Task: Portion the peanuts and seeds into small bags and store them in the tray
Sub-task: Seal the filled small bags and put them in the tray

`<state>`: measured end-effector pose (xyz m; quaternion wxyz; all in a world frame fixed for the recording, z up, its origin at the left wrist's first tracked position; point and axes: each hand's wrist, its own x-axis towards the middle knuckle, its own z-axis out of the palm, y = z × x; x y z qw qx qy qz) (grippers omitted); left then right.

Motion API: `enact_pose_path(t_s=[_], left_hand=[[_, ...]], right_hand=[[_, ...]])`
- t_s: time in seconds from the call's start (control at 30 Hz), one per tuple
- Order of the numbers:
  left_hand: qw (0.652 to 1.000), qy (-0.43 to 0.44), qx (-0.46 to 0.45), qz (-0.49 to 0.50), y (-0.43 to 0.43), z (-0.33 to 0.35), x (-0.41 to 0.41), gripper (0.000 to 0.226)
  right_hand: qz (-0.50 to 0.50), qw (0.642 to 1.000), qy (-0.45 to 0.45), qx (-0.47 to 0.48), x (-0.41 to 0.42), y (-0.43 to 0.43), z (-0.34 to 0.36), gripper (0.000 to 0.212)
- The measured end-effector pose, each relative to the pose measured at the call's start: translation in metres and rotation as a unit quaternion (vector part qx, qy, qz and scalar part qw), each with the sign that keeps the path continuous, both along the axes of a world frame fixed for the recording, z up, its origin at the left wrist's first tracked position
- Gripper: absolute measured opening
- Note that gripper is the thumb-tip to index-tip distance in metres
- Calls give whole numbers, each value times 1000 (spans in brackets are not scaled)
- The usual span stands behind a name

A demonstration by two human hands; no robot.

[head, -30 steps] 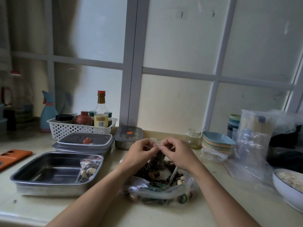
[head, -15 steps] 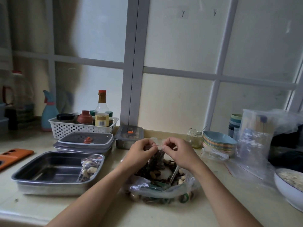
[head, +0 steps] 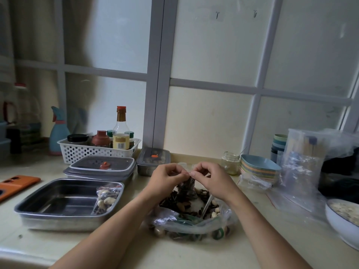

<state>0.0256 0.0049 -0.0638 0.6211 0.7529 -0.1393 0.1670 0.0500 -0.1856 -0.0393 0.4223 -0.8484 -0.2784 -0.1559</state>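
Almost nothing has moved since the earlier frames: left hand (head: 167, 178) and right hand (head: 210, 178) stay side by side over the big open bag (head: 194, 224) of peanuts and seeds. The fingertips have only crept a little along the red zip strip (head: 187, 172), and the view has tipped slightly. Grip: both hands pinch the top edge of the small bag (head: 187, 188) between thumb and forefinger, other fingers curled in. The small bag hangs just under the fingertips, dark with seeds, directly above the loose pile. My read is that filling is done for this portion and the seal is being pressed shut. Can't tell whether the zip is closed along its whole length, since the fingers cover it. A spoon (head: 206, 205) lies in the big bag. The tray (head: 58, 222) sits to the left, holding one filled bag (head: 105, 197) against its right wall. Next is likely a move left into the tray beside that one. Risk: a half-closed zip spills on transfer.
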Motion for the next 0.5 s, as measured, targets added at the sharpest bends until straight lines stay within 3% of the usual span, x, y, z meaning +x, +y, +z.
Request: enact_pose_path(t_s=[0.2,0.3,0.4,0.5], left_hand=[[998,37,-23,-34,-4,-1,-1,17],[996,63,-7,-62,-3,-4,-1,36],[997,30,15,-68,-2,-5,-5,54],[996,-6,55,-65,-4,-6,-4,47]], right_hand=[[-15,999,-21,-20,3,0,0,16],[-28,999,-9,20,6,-4,-1,16],[-54,997,10,49,8,-7,-3,14],[-57,994,50,77,8,-6,-2,9]])
